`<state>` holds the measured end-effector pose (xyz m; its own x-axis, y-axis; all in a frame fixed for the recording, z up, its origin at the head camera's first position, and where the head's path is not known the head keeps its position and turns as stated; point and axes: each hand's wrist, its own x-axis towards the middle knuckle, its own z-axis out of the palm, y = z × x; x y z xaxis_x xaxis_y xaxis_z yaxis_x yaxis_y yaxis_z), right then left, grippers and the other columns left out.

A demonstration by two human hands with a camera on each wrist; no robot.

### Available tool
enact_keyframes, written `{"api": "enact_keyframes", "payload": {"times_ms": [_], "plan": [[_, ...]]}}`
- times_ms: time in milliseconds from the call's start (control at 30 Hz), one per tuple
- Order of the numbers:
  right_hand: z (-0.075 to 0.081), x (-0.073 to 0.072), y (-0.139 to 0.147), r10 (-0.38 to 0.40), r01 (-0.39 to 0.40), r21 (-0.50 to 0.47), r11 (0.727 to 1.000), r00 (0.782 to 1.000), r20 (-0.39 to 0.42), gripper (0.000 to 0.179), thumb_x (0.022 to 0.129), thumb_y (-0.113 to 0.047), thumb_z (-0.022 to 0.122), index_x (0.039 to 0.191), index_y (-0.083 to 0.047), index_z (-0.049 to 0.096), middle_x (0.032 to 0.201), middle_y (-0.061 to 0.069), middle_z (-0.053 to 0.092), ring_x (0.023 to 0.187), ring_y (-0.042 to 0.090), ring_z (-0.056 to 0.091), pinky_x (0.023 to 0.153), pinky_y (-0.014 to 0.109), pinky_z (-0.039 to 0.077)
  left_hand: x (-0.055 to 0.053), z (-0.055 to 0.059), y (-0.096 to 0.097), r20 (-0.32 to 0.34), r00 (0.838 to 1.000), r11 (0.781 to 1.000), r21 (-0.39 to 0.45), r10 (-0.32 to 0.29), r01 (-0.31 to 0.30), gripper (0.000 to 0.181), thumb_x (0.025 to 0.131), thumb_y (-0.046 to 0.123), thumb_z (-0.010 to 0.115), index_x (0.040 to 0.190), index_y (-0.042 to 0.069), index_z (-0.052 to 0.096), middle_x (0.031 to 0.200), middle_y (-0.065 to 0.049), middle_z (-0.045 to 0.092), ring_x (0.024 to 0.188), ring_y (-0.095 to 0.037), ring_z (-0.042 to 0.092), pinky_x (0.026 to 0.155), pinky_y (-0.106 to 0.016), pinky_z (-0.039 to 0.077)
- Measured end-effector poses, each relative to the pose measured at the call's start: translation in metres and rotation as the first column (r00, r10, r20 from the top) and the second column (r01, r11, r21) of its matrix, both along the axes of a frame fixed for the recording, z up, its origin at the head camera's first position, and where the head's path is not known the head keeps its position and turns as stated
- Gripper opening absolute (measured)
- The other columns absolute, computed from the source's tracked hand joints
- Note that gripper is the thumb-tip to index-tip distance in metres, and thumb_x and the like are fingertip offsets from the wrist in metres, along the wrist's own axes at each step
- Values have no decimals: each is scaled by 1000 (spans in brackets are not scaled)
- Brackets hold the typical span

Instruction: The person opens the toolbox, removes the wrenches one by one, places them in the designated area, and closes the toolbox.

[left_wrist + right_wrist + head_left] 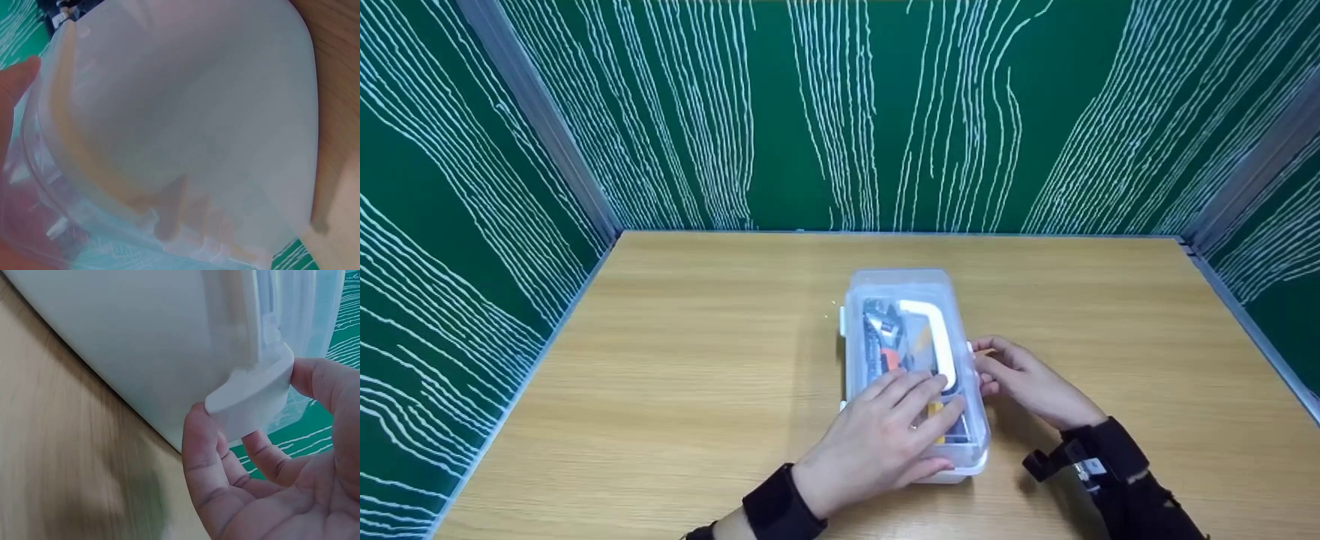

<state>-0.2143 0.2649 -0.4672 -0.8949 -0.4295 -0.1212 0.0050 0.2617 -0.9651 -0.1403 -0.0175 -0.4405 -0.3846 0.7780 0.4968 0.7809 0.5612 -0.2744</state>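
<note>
Toolbox [877,279], quantity 1: clear lid [915,276], white base [214,101], standing on the wooden table [660,375], lid down. White carry handle [939,345], folded along the toolbox's top. Inside the toolbox, seen through plastic: adjustable wrench [887,330] with an orange-red grip, plus a yellow item [936,427] I cannot identify. Left hand [877,442]: mine, laid over the toolbox's near end, fingers spread and extended, gripping nothing. Right hand [1035,386]: mine, at the toolbox's right side, thumb and fingertips pinching 1 white latch [253,399]. Green panels [772,112]: behind the toolbox, patterned in white lines. Step in hand, as I judge it: working that latch while my left hand steadies the toolbox; whether I am fastening or releasing it, I cannot tell. Next move, in my judgement: calls for steady pressure from above and a firm swing of the latch, either against or away from the toolbox's wall.
</note>
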Motion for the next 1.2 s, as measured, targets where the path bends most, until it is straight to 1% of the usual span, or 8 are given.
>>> {"api": "enact_keyframes", "payload": {"times_ms": [200,300,400,667,767,900,967,1200], "plan": [[2,-1,5,-6,6,17,1000,1000,-11,47,114,-27,53,141,11,47,117,12,69,97,19,74,90,31,65,-1,1,-1,37,999,1000,-15,-11,12,62,108,63,51,153,21,59,149,-4,63,140,-21,59,124,-37,46],[3,-1,7,-7,7,19,1000,1000,5,48,115,-29,51,142,10,47,122,13,68,100,20,75,92,32,65,-2,1,-1,50,999,1000,-10,-17,17,62,107,63,51,153,21,59,149,-4,63,140,-22,59,124,-38,46],[5,-1,8,3,-3,15,1000,1000,15,48,116,-30,48,142,10,47,125,13,69,104,21,76,95,33,65,-2,1,-1,46,999,1000,-6,-20,21,63,107,63,52,152,20,59,149,-5,63,140,-22,59,123,-38,47],[11,-1,17,6,-7,46,999,999,36,50,115,-26,48,146,12,49,132,20,70,110,19,76,100,33,63,-3,1,-2,54,998,1000,-2,-27,27,62,106,63,54,151,21,61,150,-5,63,141,-23,59,123,-38,47],[11,-3,21,6,-7,69,998,1000,21,49,114,-24,50,147,12,52,142,26,66,111,15,75,100,32,63,-2,2,-2,56,998,1000,-6,-20,20,62,105,64,56,151,23,61,150,-4,63,141,-22,59,124,-38,46],[11,-4,25,-12,12,122,992,1000,2,47,112,-22,56,147,9,57,151,27,60,111,11,73,98,27,62,-2,2,-2,46,999,1000,-19,-11,12,62,105,64,56,151,23,60,150,-4,63,140,-21,59,124,-37,46],[11,-5,26,-28,28,142,989,1000,2,47,110,-22,59,147,7,58,150,25,62,111,13,73,98,26,62,-2,2,-2,49,999,1000,-20,-16,17,62,106,64,54,152,22,60,150,-4,63,140,-21,59,124,-37,46],[8,-7,29,-51,50,159,986,999,-3,47,106,-20,66,145,5,60,143,24,66,109,14,72,96,27,63,-2,3,-2,73,997,1000,-20,-19,21,63,107,64,52,153,22,59,151,-4,62,142,-21,58,125,-37,44]]}}
